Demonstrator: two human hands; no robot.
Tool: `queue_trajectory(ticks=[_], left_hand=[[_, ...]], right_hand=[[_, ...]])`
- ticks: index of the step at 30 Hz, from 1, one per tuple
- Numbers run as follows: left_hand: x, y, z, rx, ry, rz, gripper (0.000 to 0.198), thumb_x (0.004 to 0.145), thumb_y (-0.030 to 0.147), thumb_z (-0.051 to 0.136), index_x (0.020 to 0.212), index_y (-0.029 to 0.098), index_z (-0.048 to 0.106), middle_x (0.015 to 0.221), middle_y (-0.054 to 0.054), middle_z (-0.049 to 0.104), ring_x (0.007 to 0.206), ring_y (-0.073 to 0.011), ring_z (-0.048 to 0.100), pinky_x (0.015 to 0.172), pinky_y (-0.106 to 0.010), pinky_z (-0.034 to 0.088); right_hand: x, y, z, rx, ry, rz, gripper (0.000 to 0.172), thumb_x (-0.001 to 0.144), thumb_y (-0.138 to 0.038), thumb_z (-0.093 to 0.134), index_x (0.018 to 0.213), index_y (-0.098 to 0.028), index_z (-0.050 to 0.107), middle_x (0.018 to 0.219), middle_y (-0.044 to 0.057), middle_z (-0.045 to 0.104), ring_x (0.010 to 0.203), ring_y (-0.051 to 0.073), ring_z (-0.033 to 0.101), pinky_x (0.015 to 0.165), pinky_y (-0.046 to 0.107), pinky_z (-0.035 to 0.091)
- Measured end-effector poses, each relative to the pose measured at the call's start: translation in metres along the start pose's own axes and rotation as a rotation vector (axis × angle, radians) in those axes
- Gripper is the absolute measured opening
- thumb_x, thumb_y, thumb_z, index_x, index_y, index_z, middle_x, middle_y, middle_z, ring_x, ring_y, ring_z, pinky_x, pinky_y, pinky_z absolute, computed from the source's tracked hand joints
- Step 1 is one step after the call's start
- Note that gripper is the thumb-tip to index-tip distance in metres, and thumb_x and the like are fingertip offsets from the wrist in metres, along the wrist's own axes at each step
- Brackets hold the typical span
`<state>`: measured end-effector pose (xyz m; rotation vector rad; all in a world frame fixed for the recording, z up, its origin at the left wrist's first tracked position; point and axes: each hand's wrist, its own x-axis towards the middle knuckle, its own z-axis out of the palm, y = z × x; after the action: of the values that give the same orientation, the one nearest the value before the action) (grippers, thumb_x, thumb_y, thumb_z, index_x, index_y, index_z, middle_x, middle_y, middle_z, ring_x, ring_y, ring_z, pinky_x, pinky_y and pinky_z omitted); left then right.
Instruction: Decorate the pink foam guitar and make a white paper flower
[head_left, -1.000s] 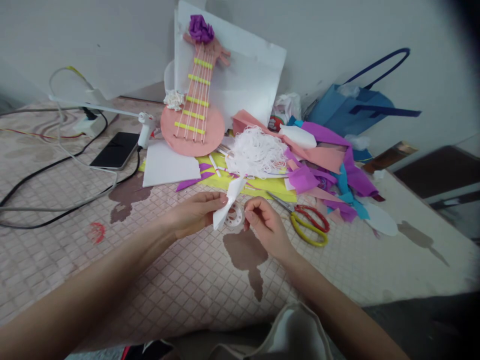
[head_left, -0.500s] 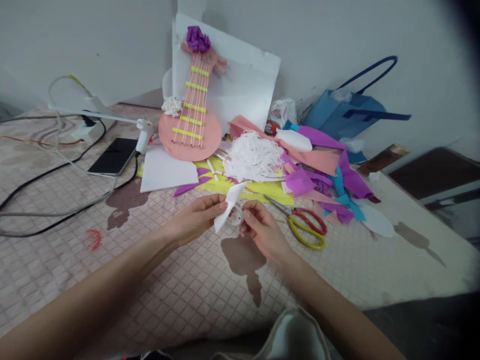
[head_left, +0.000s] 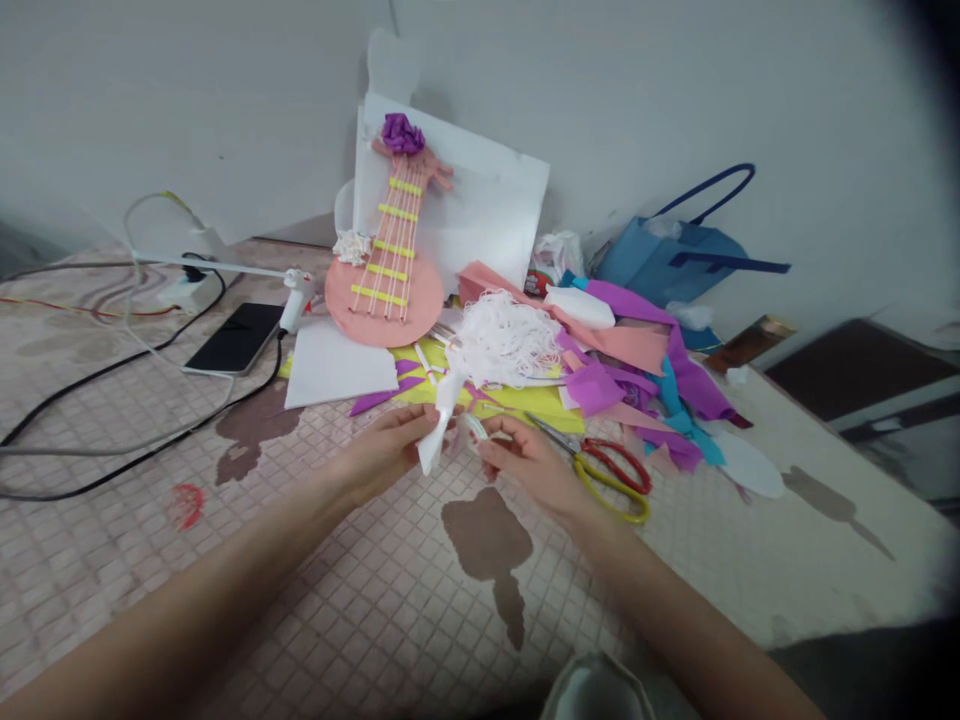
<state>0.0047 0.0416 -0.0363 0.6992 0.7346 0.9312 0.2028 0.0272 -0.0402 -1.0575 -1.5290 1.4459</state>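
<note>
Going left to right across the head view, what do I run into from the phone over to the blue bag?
Phone, glue gun, left hand, white strip, tape roll, right hand, scissors, blue bag.

The strip (head_left: 441,424) is white, the banjo-shaped model (head_left: 396,240) pink with yellow frets (head_left: 388,272), the scissor handles (head_left: 580,461) red and yellow, the tablecloth (head_left: 337,600) grid-patterned

Indoor craft spot (home or studio unclear) w/ glue gun (head_left: 297,298), scissors (head_left: 579,456) & multicol. scraps (head_left: 598,389)
</note>
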Motion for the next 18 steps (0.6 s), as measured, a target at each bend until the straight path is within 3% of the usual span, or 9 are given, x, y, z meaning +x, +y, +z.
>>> queue_trajectory(ticks=[4, 9, 14, 18], left_hand=[[0.007, 0.004, -0.01, -0.07, 0.264, -0.006, 0.005, 0.078, 0.015, 0.062, 0.08, 0.011, 0.061, 0.083, -0.008, 0.067, 0.072, -0.0135, 0.062, 0.069, -0.027, 0.052], [0.011, 0.007, -0.018, -0.064, 0.298, 0.023, 0.007, 0.08, 0.016, 0.058, 0.075, 0.012, 0.056, 0.063, -0.003, 0.06, 0.055, -0.0109, 0.058, 0.049, -0.021, 0.047], [0.009, 0.01, -0.017, -0.058, 0.265, 0.051, 0.009, 0.078, 0.017, 0.061, 0.072, 0.012, 0.055, 0.06, 0.0, 0.056, 0.051, -0.0099, 0.054, 0.044, -0.02, 0.043], [0.007, 0.01, -0.016, -0.072, 0.236, 0.06, 0.011, 0.074, 0.018, 0.065, 0.07, 0.012, 0.056, 0.06, 0.001, 0.056, 0.051, -0.0085, 0.053, 0.045, -0.019, 0.042]], right_hand=[[0.035, -0.008, -0.015, -0.615, 0.12, -0.317, 0.008, 0.077, -0.023, 0.062, 0.083, -0.021, 0.056, 0.092, 0.002, 0.05, 0.067, 0.011, 0.049, 0.064, 0.027, 0.041], [0.103, -0.007, -0.008, -0.982, 0.088, -0.435, 0.011, 0.078, -0.011, 0.056, 0.085, -0.019, 0.053, 0.098, 0.003, 0.047, 0.069, 0.011, 0.048, 0.069, 0.029, 0.039], [0.151, -0.003, 0.004, -1.075, 0.042, -0.421, 0.013, 0.077, -0.007, 0.053, 0.085, -0.018, 0.053, 0.099, 0.006, 0.047, 0.076, 0.015, 0.048, 0.069, 0.029, 0.038], [0.147, -0.001, 0.003, -1.043, 0.036, -0.446, 0.017, 0.077, -0.006, 0.05, 0.089, -0.018, 0.054, 0.1, 0.006, 0.049, 0.084, 0.017, 0.05, 0.072, 0.029, 0.039]])
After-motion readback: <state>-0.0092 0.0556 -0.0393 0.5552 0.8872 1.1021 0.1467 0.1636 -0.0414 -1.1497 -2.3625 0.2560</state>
